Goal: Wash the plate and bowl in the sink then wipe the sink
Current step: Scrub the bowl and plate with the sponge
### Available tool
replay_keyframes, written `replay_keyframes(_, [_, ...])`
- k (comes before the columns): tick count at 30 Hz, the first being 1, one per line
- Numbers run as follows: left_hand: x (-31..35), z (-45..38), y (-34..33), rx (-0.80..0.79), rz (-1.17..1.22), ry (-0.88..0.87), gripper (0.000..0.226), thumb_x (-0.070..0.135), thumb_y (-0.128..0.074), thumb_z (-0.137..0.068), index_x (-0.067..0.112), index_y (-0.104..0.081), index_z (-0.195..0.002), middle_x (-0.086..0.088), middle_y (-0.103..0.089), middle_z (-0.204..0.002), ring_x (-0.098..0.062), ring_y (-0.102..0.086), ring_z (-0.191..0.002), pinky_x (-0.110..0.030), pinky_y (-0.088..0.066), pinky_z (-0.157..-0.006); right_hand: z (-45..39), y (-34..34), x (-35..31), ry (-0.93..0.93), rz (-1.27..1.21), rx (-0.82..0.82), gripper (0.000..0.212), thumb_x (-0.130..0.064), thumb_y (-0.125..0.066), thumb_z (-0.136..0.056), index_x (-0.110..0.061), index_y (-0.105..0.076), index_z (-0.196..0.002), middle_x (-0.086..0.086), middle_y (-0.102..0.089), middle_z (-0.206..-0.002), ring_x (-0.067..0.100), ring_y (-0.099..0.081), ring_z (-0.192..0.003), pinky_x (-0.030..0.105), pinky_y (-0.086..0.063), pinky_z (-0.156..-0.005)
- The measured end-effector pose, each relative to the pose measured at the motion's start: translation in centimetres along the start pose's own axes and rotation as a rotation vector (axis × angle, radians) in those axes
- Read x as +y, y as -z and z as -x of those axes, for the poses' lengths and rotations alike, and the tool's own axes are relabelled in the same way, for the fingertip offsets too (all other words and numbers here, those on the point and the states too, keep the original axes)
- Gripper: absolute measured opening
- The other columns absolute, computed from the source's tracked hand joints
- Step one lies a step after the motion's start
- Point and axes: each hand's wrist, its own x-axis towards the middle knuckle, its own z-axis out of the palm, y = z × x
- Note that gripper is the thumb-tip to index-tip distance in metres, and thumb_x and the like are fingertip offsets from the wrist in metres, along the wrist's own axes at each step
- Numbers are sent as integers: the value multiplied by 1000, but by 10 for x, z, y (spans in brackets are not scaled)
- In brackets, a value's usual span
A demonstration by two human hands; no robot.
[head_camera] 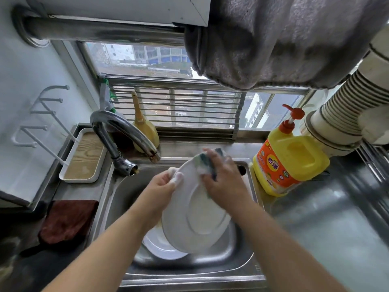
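The plate [195, 216] is held tilted over the steel sink [117, 199], its white face turned up toward the camera and its lower edge dipping toward the basin at 6 o'clock. The left hand [163, 184] has its grip on the plate's rim at about 10 o'clock, thumb on the face and foam on the fingertips. The right hand [223, 180] presses a green and white sponge [208, 165] against the plate's upper rim at 1 o'clock, fingers curled round it; the sponge is blurred. Under the plate, at 7 o'clock in the basin, lies the white bowl [160, 245], partly hidden by the plate; what it holds cannot be told. The faucet [124, 135] arches over the sink's far left corner, its spout ending just beside the plate's top edge.

On the worktop [328, 218] at 3 o'clock of the sink stands a yellow detergent jug [290, 159] with a red pump. At 9 o'clock a white tray [84, 157] with a wood-grain floor sits against the wall, and a dark red cloth [67, 220] lies nearer at 8 o'clock. A yellow scoop [145, 127] leans at the window ledge behind the faucet. A grey towel [284, 43] hangs overhead at 12 o'clock.
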Motion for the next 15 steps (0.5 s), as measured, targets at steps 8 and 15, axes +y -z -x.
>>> replay_keyframes(8, [-16, 17, -11, 117, 111, -91, 28, 13, -49, -97, 16, -61, -72, -5, -58, -67, -14, -51, -58, -25, -43, -54, -18, -13, 4, -295, -238, 36, 47, -46, -37, -94, -39, -31, -139, 14, -31, -145, 33, -35, -131, 46, -34, -107])
replay_keyframes(15, [-20, 24, -5, 167, 141, -93, 20, 8, -47, -96, 5, -61, -82, -9, -62, -70, -18, -55, -62, -26, -47, -54, -6, -30, -16, -11, -177, -17, 50, -39, -42, -92, -33, -35, -141, 7, -36, -145, 23, -32, -133, 29, -27, -106])
